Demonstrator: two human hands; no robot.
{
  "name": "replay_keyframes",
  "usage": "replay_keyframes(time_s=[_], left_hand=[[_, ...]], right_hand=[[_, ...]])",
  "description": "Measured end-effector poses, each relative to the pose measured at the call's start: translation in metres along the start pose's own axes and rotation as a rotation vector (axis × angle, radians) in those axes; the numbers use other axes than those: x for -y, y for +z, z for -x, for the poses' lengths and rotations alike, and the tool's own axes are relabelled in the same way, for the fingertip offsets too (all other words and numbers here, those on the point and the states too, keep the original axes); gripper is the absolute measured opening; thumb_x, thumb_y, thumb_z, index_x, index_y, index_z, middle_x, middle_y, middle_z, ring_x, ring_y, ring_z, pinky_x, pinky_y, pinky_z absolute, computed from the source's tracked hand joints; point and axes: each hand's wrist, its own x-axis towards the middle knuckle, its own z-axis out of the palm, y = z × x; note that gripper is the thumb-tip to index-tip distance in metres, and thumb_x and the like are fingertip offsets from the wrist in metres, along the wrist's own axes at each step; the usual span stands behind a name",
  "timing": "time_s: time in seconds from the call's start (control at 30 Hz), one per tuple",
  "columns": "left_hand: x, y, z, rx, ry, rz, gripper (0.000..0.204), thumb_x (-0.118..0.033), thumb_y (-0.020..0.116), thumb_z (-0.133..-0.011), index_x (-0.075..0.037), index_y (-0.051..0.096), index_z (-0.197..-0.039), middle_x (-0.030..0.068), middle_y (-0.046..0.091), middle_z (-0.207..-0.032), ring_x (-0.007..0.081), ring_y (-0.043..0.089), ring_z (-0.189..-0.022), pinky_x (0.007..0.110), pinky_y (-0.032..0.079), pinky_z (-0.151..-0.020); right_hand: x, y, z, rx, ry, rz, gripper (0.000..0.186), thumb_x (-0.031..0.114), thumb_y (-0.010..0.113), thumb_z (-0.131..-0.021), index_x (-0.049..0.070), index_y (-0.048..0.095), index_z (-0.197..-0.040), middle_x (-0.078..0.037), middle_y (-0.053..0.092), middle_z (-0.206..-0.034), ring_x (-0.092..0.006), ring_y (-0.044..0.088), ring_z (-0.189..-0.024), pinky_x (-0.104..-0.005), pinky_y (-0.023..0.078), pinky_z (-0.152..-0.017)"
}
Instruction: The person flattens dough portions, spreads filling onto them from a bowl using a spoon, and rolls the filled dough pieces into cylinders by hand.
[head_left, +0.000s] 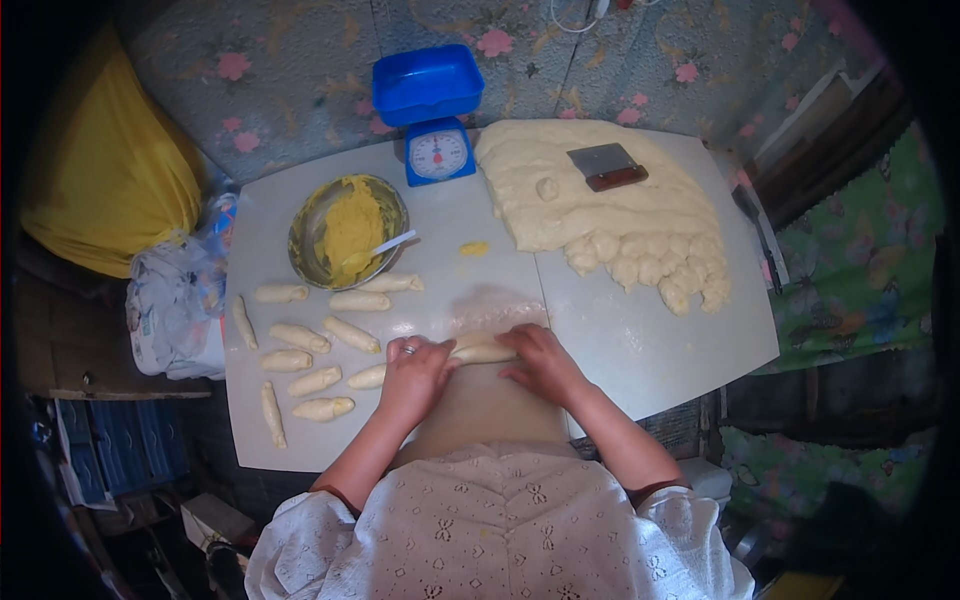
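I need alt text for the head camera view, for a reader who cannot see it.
Both hands, left hand and right hand, press a dough roll on a white table. Shaped rolls lie left, near a bowl of yellow filling.

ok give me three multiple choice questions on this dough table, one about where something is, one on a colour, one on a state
1. Where does the dough scraper lie?
A. on the big slab of dough
B. inside the metal bowl
C. on the floor

2. What colour is the kitchen scale?
A. red
B. blue
C. white

3. What are the left hand and right hand doing?
A. hanging off the table, holding nothing
B. each lifting a bowl
C. both pressed flat on one dough roll

Answers: 1 A, the scraper rests on top of the slab at the far right of the table. 2 B, its body and tray are both blue. 3 C, both palms lie on the same long piece at the near table edge.
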Motion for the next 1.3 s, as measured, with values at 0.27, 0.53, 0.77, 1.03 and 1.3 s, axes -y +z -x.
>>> replay_keyframes(time_s=[0.27, 0.53, 0.77, 1.03, 1.3], left_hand=[[0.007, 0.004, 0.003, 0.054, -0.015, -0.004, 0.044, -0.016, 0.073, -0.074, -0.011, 0.06, -0.116, 0.0076, 0.062, -0.107, 0.0254, 0.056, -0.101, 0.04, 0.034, -0.091], [0.014, 0.011, 0.0, 0.09, -0.019, -0.03, 0.038, -0.022, 0.074, -0.073, -0.009, 0.064, -0.107, 0.007, 0.059, -0.114, 0.0256, 0.053, -0.107, 0.043, 0.035, -0.093], [0.002, 0.007, -0.011, -0.002, 0.066, 0.075, 0.035, -0.018, 0.074, -0.073, -0.009, 0.066, -0.106, 0.0087, 0.058, -0.109, 0.0274, 0.053, -0.105, 0.043, 0.035, -0.092], [-0.005, 0.01, -0.022, -0.18, 0.006, 0.026, 0.032, -0.018, 0.071, -0.076, -0.008, 0.066, -0.106, 0.0065, 0.06, -0.1, 0.0278, 0.054, -0.102, 0.042, 0.035, -0.09], [0.004, 0.008, 0.0, 0.088, 0.068, 0.057, 0.027, -0.017, 0.069, -0.077, -0.007, 0.067, -0.103, 0.0082, 0.061, -0.097, 0.0281, 0.055, -0.1, 0.04, 0.036, -0.09]], right_hand=[[0.009, -0.009, -0.01, -0.016, 0.006, 0.083, 0.035, 0.015, 0.072, -0.075, 0.009, 0.064, -0.109, -0.009, 0.066, -0.096, -0.0282, 0.058, -0.092, -0.0386, 0.041, -0.089], [0.001, -0.006, -0.011, 0.073, -0.004, 0.143, 0.039, 0.021, 0.071, -0.077, 0.011, 0.063, -0.114, -0.008, 0.063, -0.107, -0.0257, 0.056, -0.099, -0.0382, 0.039, -0.092], [-0.012, 0.002, -0.011, 0.32, 0.059, 0.126, 0.04, 0.023, 0.071, -0.077, 0.013, 0.062, -0.114, -0.006, 0.057, -0.112, -0.0263, 0.053, -0.102, -0.039, 0.039, -0.088], [-0.001, 0.003, -0.024, 0.161, -0.055, 0.133, 0.028, 0.02, 0.066, -0.08, 0.012, 0.064, -0.107, -0.006, 0.058, -0.101, -0.026, 0.053, -0.099, -0.0391, 0.039, -0.087], [-0.004, 0.002, -0.006, 0.31, -0.07, 0.085, 0.026, 0.02, 0.065, -0.081, 0.013, 0.065, -0.106, -0.006, 0.059, -0.096, -0.0257, 0.055, -0.097, -0.0377, 0.04, -0.087]])
